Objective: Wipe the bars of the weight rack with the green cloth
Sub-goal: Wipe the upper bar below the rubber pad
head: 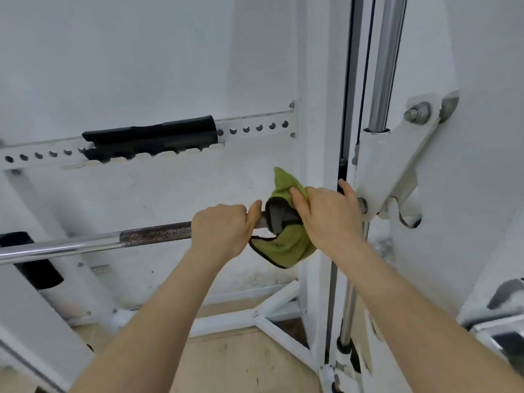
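Nearest, two bare forearms reach up from the bottom edge to the horizontal bar point(153, 233) of the weight rack. The left hand point(224, 231) has its fingers closed around the knurled stretch, thumb laid along the steel, probably to steady the bar so it does not roll or slide under the rubbing. Just beside it, the right hand point(329, 219) clamps the green cloth point(286, 251) around the bar, fingers curled over the top. The cloth is bunched there, one corner standing up and a dark-edged flap hanging below, which likely lets it rub the whole round at once. This is at the bar's right end, close to the white carriage bracket point(397, 154). Beyond, a chrome guide rod point(385, 61) rises, and farther back a holed rail point(255, 127) carrying a black pad point(150, 137) crosses the wall
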Tool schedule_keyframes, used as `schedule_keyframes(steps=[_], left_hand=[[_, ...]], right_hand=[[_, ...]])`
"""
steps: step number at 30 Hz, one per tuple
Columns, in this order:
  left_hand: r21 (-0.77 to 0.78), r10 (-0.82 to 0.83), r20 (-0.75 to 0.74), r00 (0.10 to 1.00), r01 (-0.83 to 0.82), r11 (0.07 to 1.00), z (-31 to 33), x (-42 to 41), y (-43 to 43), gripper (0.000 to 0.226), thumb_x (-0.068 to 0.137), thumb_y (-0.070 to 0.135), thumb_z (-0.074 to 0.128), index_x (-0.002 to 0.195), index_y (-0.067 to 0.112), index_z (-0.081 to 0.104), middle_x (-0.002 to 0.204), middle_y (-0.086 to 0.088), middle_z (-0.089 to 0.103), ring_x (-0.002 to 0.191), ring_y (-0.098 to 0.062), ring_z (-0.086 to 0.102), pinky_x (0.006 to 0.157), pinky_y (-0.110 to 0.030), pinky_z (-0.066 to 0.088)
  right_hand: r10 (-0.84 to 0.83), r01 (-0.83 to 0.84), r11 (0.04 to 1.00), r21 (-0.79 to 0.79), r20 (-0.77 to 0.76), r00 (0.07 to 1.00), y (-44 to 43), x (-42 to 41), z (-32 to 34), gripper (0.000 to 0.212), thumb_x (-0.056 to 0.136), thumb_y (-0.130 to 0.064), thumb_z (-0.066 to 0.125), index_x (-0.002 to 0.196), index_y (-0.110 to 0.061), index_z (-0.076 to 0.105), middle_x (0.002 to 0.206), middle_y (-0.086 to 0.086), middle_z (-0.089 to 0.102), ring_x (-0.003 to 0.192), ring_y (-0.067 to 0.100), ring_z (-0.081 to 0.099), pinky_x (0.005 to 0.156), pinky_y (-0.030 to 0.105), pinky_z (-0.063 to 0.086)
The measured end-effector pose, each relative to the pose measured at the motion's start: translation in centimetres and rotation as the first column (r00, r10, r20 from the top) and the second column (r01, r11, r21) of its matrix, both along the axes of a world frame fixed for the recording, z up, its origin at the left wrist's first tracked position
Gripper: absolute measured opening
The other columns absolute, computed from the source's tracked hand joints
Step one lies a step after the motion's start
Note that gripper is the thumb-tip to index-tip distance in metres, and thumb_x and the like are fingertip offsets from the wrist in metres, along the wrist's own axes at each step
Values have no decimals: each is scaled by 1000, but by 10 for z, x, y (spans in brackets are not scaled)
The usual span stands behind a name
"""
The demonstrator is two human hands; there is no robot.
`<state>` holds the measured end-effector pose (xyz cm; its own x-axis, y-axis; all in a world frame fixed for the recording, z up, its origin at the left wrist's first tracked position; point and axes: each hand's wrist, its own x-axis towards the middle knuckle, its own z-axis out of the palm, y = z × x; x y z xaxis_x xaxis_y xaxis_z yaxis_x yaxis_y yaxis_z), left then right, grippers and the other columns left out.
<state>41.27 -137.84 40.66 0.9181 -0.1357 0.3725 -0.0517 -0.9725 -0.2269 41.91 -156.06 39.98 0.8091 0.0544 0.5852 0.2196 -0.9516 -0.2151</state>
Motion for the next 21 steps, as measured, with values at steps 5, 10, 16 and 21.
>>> schedule_keyframes(steps=[5, 10, 16, 21], left_hand=[[6, -50, 103, 993, 50, 999, 3, -2, -2, 23, 88, 27, 46, 76, 20, 63, 42, 1, 33, 33, -19, 23, 46, -17, 12], [-28, -73, 229, 971, 82, 996, -12, 7, 5, 55, 97, 39, 16, 63, 18, 53, 47, 2, 39, 40, -24, 35, 45, -24, 17], [105, -164, 149, 975, 149, 983, -8, 11, 10, 52, 93, 25, 8, 114, 25, 56, 58, 2, 34, 44, -20, 27, 44, -26, 19], [82, -175, 81, 981, 168, 982, -2, 9, 12, 26, 97, 29, 40, 92, 18, 63, 51, 2, 22, 39, -18, 14, 43, -24, 17]], right_hand=[[-115, 163, 983, 80, -423, 899, 27, 38, 43, 24, 96, -22, 38, 74, -14, 45, 87, 5, 54, 80, 25, 49, 70, 32, 38], [100, -57, 992, 112, -424, 900, 37, 31, 41, 56, 88, -70, 29, 107, -30, 63, 109, -8, 65, 100, 22, 59, 74, 34, 42], [42, -98, 971, -220, -250, 967, 10, -14, 13, 52, 80, -38, 63, 129, -37, 46, 115, -7, 57, 113, 21, 51, 98, 38, 37], [-249, 145, 913, -380, -241, 938, -11, 0, 28, 41, 77, -17, 58, 116, -27, 47, 106, -3, 60, 109, 25, 49, 80, 39, 29]])
